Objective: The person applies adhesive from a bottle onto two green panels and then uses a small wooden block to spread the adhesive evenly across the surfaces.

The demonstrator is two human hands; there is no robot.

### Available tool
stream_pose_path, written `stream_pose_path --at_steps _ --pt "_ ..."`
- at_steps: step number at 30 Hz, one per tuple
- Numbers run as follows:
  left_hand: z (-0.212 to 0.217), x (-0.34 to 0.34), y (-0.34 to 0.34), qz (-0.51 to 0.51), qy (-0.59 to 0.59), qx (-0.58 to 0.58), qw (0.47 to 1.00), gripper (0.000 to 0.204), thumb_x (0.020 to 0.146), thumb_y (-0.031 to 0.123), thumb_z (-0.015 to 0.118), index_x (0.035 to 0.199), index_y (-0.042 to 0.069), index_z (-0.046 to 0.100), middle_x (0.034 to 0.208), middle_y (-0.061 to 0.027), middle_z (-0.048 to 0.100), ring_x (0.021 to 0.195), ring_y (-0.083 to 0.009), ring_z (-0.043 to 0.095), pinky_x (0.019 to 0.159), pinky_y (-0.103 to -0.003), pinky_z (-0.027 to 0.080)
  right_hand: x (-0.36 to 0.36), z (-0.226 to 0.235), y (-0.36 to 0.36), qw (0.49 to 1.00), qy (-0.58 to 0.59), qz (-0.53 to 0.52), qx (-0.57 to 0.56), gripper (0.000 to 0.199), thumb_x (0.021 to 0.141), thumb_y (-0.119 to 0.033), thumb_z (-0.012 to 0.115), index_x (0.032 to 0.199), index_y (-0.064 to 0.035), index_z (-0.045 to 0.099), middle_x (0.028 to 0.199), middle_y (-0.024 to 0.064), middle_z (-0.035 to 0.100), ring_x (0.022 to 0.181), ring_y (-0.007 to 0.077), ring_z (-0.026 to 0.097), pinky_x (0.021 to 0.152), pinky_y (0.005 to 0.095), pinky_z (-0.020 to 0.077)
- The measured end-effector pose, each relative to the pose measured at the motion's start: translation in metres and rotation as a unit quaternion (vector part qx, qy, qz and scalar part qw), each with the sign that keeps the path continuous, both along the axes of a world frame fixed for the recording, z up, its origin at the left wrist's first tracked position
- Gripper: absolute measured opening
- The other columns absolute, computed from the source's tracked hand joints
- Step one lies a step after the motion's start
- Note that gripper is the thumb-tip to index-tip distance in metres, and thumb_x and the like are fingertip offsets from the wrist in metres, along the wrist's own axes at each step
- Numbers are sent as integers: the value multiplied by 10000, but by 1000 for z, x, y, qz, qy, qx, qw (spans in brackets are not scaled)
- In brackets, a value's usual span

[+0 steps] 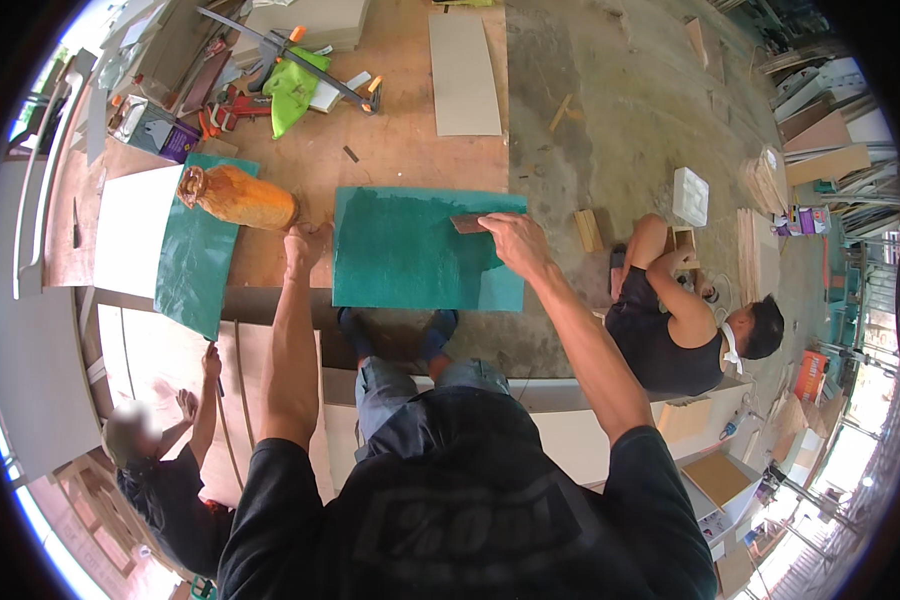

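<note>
A green rectangular sheet [400,255] lies before me, with a darker wet-looking film over part of it. In my right hand [518,243] is a small brown flat spreader [465,224], pinched between the fingers and touching the sheet's upper right part. My left hand [307,247] is closed, between the sheet's left edge and the base end of a bottle. That bottle [242,197] is coated orange-brown, with its crumpled mouth toward the left. What the left fingers grip, if anything, is hidden. Another green sheet [192,280] lies left of the bottle, beside a white panel [130,225].
A bar clamp [315,75], a lime-green cloth [292,92] and a red tool [232,108] lie at the far left. A beige board [465,75] lies at the back. One person [680,330] crouches at right; another [175,500] works at lower left.
</note>
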State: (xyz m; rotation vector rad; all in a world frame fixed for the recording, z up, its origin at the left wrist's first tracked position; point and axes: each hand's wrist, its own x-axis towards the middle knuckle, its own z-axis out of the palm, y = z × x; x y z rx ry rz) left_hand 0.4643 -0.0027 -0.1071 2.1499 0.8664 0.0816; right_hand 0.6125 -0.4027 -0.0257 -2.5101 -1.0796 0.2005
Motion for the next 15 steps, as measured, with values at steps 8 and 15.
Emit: stream_pose_path --at_steps 8,15 --pt "-21 -5 12 -36 23 90 995 400 826 394 723 790 -4 702 710 -186 691 711 -351 704 642 -438 527 -87 3 -46 993 59 79 -64 353 830 -21 590 1167 -85 677 1083 53 699 1052 284 661 944 434 507" --pt "-3 4 2 -43 8 39 998 408 845 359 718 697 -19 681 587 -109 648 560 -189 650 577 -361 505 -151 13 -92 990 98 77 -71 355 862 -53 581 1200 -107 672 1159 72 673 1081 275 653 981 416 488"
